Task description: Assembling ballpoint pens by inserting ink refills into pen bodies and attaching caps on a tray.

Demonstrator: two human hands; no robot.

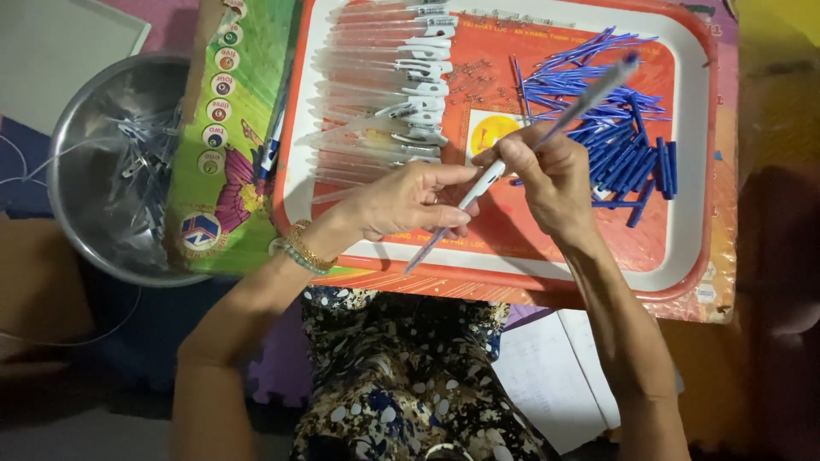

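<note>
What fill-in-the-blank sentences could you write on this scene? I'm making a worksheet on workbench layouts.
1. Both hands, left hand and right hand, hold one ____ between them.
2. The loose refills heaped on the tray are ____ in colour.
3. The clear pen barrels lie in a row on the tray's ____ side.
4. The metal bowl sits to the ____ of the tray.

Missing words: pen; blue; left; left
</note>
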